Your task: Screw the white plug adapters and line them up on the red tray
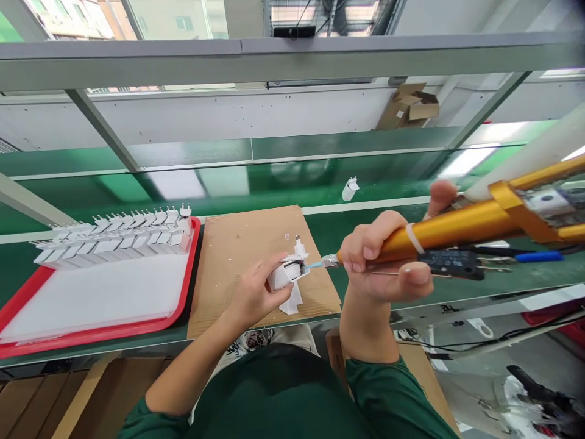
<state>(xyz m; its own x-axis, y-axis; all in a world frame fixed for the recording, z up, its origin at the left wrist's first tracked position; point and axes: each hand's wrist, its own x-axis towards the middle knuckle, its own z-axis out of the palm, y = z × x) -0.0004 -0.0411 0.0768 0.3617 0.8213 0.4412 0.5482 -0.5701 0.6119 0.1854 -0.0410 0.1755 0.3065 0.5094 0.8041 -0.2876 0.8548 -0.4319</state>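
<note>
My left hand (258, 286) grips a white plug adapter housing (280, 276) between thumb and fingers, with its open end turned to the right. Dark and white parts show inside it. In my right hand (381, 256) is a gold-coloured glue dispensing gun (434, 235), with a black switch (450, 263) strapped along its underside. Its thin light-blue nozzle (314, 265) reaches to the housing's open end; whether it touches is too small to tell. Just behind the housing is a white plug piece with pins (300, 247), and a white part (291, 300) lies below it on the cardboard.
A cardboard sheet (242, 244) covers the green bench under my hands. On the left, a red-rimmed tray (183, 299) holds rows of white plug adapters (119, 238). One adapter (350, 189) stands farther back. A metal frame bar (292, 64) crosses ahead; cables hang at right.
</note>
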